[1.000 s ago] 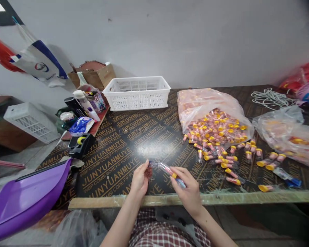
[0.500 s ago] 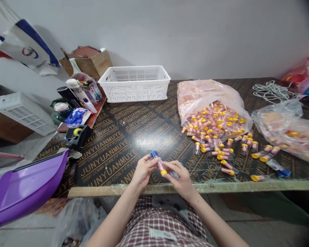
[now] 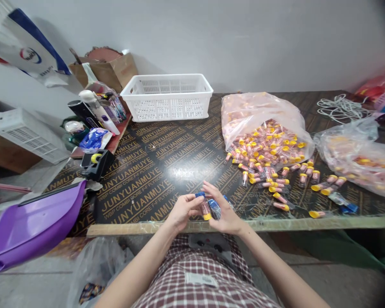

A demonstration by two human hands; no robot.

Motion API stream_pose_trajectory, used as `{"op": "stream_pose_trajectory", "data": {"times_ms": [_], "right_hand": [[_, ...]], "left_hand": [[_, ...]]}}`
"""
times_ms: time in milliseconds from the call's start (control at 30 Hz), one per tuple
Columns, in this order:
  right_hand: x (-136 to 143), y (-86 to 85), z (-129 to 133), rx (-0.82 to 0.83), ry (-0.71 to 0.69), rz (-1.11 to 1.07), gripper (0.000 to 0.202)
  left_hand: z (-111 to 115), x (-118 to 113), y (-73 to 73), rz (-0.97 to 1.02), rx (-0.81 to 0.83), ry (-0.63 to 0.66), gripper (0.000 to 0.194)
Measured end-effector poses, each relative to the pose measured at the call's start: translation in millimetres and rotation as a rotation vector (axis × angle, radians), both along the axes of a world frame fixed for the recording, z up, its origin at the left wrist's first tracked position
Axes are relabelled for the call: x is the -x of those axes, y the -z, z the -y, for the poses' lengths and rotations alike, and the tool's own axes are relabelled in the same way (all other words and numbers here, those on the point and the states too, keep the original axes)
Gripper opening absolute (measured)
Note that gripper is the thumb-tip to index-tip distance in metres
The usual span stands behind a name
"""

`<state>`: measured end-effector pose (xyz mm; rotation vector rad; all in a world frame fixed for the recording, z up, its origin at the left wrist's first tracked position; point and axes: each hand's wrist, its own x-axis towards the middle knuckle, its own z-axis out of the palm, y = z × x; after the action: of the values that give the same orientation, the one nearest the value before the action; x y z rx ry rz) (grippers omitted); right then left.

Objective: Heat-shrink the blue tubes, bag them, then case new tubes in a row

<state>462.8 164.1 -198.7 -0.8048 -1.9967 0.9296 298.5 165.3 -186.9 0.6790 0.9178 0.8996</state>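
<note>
My left hand point(image 3: 183, 212) pinches a small clear tube point(image 3: 205, 208) between thumb and fingertips. The tube has pink contents, a yellow cap at its lower end and a blue piece at its upper end. It tilts above the table's front edge. Close on its right is my right hand point(image 3: 226, 214), fingers stretched and apart, thumb near the yellow cap. Clear and blue pieces point(image 3: 214, 208) show between its thumb and fingers, partly hidden; whether they rest on the table I cannot tell.
Many yellow-capped tubes spill from a plastic bag point(image 3: 259, 102) on the right; another bag point(image 3: 365, 167) lies beyond. At the back stands a white basket point(image 3: 168, 107). A tape dispenser point(image 3: 98, 164) and purple dustpan point(image 3: 41, 226) are left. A wooden strip point(image 3: 131, 229) edges the table.
The tube has shifted slightly right and is more covered by my left fingers at its blue end. My right hand's fingers have spread and risen. The view has tilted down a little.
</note>
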Motion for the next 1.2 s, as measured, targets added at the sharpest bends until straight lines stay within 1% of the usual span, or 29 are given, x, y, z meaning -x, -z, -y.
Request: {"op": "stream_pose_trajectory", "data": {"times_ms": [133,233,433,667,1033,1200], "right_hand": [[0,1.9,4,0.064,-0.062,-0.058,0.087],[0,5.3,7,0.114,-0.059,-0.11,0.087],[4,9.4,9,0.151,-0.031,-0.205,0.086],[7,13.5,10,0.131,0.003,-0.275,0.088],[9,11.1,7,0.079,0.002,-0.304,0.083],[10,12.3,6,0.078,0.013,-0.303,0.082]], "left_hand": [[3,-4,-0.5,-0.009,0.028,0.022,0.039],[5,-7,-1.3,-0.007,0.04,0.006,0.039],[9,-9,-2.6,-0.019,0.051,-0.031,0.039],[12,-11,-1.1,-0.045,0.034,-0.034,0.032],[11,-10,-4.0,-0.016,0.027,-0.049,0.03],[10,-10,-3.5,-0.017,0.031,-0.046,0.032]]}}
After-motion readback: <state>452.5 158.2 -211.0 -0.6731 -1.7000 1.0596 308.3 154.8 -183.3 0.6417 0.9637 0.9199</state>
